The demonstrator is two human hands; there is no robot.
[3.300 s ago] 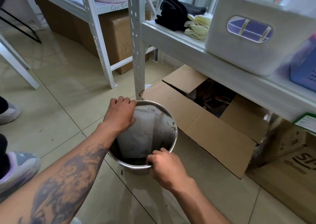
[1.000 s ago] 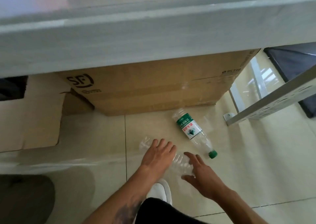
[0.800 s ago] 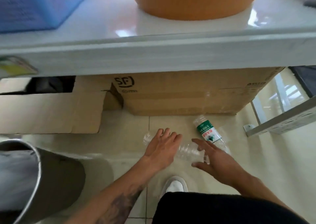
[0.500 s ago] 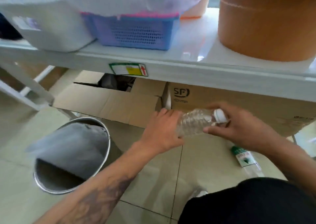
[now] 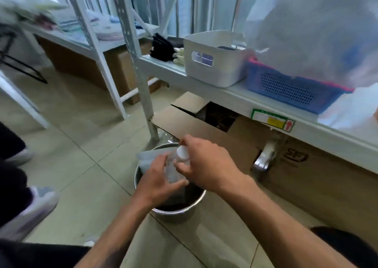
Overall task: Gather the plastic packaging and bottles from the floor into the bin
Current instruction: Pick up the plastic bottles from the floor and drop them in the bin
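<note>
A clear plastic bottle (image 5: 171, 170) with a white cap is held upright over the round metal bin (image 5: 185, 210). My left hand (image 5: 157, 182) grips the bottle's body from below. My right hand (image 5: 206, 163) has its fingers around the neck and white cap. The bin stands on the tiled floor beside the shelf post, and a pale liner (image 5: 147, 159) shows at its far rim. The bin's inside is mostly hidden by my hands.
A white metal shelf (image 5: 231, 97) carries a white basket (image 5: 212, 63), a blue basket (image 5: 290, 85) and a big plastic bag (image 5: 315, 28). Cardboard boxes (image 5: 319, 177) sit under it. A shelf post (image 5: 143, 95) rises behind the bin. Someone's shoes (image 5: 26, 212) stand at the left.
Both hands lifted the clear bottle off the floor and carried it left until it hangs over the bin. The green-labelled bottle left on the floor is out of view now.
</note>
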